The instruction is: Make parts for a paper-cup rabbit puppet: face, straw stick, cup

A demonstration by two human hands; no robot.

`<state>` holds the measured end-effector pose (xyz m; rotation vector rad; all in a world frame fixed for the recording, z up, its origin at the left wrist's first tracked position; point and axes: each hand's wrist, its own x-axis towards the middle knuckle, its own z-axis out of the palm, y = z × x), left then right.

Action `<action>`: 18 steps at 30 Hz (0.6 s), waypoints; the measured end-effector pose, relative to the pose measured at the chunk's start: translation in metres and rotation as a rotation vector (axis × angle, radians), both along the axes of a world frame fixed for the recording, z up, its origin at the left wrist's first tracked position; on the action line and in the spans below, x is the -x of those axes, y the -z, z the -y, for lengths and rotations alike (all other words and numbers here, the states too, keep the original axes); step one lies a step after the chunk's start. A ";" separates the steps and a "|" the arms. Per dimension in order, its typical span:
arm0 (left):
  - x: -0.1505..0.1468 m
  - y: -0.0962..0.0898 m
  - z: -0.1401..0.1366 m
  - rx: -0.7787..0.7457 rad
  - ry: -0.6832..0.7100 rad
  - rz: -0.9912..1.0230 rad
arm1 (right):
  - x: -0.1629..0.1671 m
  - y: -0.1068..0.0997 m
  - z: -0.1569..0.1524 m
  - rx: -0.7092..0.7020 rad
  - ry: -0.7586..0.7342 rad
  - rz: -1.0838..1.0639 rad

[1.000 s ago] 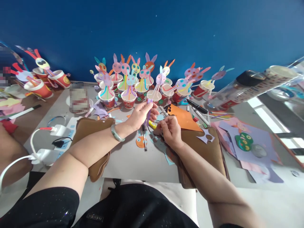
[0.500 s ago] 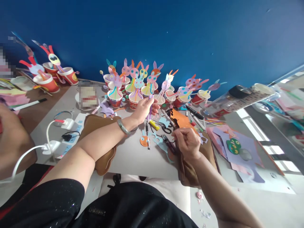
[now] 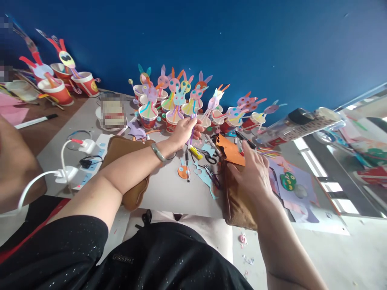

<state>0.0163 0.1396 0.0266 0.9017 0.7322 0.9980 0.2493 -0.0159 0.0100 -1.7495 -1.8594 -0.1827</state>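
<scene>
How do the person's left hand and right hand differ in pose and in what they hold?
The left hand is closed on thin purple paper strips, lifted near the red-and-white paper cups with paper rabbit faces; the right hand is spread open, fingers extended, holding nothing visible. The left wrist wears a pale green bangle; the right wrist is bare. The right hand hovers over a brown cushion by an orange paper sheet. Both forearms are bare.

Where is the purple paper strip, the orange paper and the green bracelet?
purple paper strip (image 3: 191, 135), head view, on its middle, held in the left hand (image 3: 185, 131).
orange paper (image 3: 232, 152), head view, on its flat middle.
green bracelet (image 3: 158, 152), head view, on the band over the left wrist.
</scene>
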 end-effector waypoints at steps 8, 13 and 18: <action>0.002 0.000 -0.006 -0.036 0.004 0.014 | -0.024 0.030 -0.022 0.078 0.166 0.169; 0.003 -0.002 -0.007 -0.084 0.011 -0.030 | -0.045 0.013 -0.025 -0.129 0.424 0.013; 0.001 0.003 -0.011 -0.110 -0.029 -0.084 | -0.079 -0.004 -0.023 -0.262 0.598 -0.023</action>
